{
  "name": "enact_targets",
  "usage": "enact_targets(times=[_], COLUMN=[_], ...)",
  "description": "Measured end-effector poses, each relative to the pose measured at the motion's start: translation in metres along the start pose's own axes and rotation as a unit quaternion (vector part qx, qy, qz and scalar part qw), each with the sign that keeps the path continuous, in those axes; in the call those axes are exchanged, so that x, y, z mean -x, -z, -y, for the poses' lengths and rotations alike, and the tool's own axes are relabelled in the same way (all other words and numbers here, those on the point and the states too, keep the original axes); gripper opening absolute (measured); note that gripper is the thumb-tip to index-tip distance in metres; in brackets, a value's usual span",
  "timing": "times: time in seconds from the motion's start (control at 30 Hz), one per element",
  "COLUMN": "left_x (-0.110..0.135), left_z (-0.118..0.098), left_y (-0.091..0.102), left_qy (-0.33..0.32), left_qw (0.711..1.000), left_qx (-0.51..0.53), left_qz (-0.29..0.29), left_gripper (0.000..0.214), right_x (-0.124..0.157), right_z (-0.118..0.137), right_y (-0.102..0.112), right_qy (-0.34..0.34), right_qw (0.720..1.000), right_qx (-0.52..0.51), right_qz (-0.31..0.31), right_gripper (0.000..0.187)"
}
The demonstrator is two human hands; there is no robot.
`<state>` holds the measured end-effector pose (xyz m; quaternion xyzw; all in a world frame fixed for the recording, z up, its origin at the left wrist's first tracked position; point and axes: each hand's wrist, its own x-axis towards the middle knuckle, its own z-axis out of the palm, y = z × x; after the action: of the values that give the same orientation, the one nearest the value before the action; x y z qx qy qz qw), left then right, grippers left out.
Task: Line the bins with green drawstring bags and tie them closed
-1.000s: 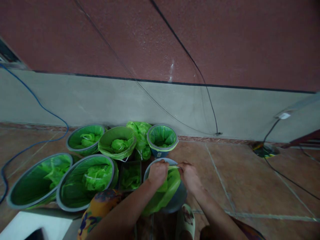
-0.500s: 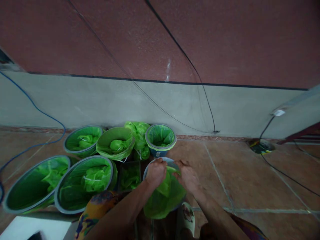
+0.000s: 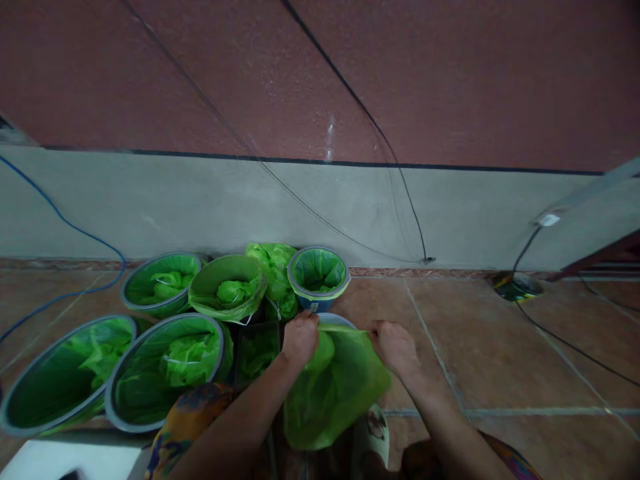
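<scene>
A green plastic bin liner (image 3: 345, 390) is pinched along its top edge by the left hand (image 3: 301, 337) and right hand (image 3: 395, 347), hanging below them; it is judged light, limp, easily torn, best gripped at that edge.

- A green bag (image 3: 345, 387) is stretched between the left hand (image 3: 301, 339) and right hand (image 3: 396, 345).
- A pale bin (image 3: 337, 319) is partly hidden behind it.
- Green-lined bins (image 3: 111, 393) are grouped on the floor (image 3: 500, 347).

A yellow-orange garment (image 3: 193, 415) with purple patterning, and a pale slipper (image 3: 379, 437) (brownish motif on top)
</scene>
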<state>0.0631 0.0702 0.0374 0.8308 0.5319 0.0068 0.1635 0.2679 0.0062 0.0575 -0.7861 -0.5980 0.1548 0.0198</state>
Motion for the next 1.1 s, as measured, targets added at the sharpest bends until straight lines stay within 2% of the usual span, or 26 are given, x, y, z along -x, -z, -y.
enact_targets(times=[0.1,0.17,0.3,0.33,0.4,0.47,0.53,0.7,0.93,1.1], left_x=[0.0,0.0,0.001,0.002,0.003,0.004,0.004,0.003,0.005,0.004], left_z=[0.002,0.0,-0.009,-0.011,-0.015,-0.018,-0.018,-0.011,0.0,0.003], left_y=[0.001,0.001,0.0,0.0,-0.001,-0.003,-0.004,-0.006,-0.009,-0.011], left_qy=[0.001,-0.002,-0.02,-0.026,-0.038,-0.049,-0.053,-0.041,-0.063,-0.064], left_qw=[1.0,1.0,1.0,0.999,0.999,0.998,0.998,0.999,0.997,0.997], left_qx=[0.011,0.007,-0.005,-0.004,-0.003,-0.001,0.0,0.003,0.024,0.049], left_qz=[-0.003,0.001,0.017,0.023,0.031,0.033,0.028,0.017,0.024,-0.004], left_gripper=[0.025,0.023,0.021,0.022,0.023,0.024,0.023,0.024,0.021,0.02], right_x=[0.0,0.001,0.003,0.003,0.002,0.001,-0.001,-0.003,-0.008,-0.01], right_z=[-0.005,-0.002,0.014,0.018,0.025,0.028,0.028,0.019,0.013,0.012], right_y=[0.005,0.004,-0.006,-0.009,-0.014,-0.018,-0.019,-0.021,-0.02,-0.016], right_qy=[-0.032,-0.022,0.071,0.091,0.123,0.138,0.137,0.097,0.068,0.056], right_qw=[0.996,0.995,0.995,0.994,0.99,0.988,0.988,0.994,0.998,0.998], right_qx=[0.041,0.03,-0.037,-0.051,-0.065,-0.066,-0.064,-0.055,-0.013,0.011], right_qz=[0.071,0.095,0.052,0.037,0.019,0.017,0.025,0.02,-0.006,-0.013], right_gripper=[0.026,0.023,0.056,0.058,0.051,0.034,0.026,0.026,0.026,0.028])
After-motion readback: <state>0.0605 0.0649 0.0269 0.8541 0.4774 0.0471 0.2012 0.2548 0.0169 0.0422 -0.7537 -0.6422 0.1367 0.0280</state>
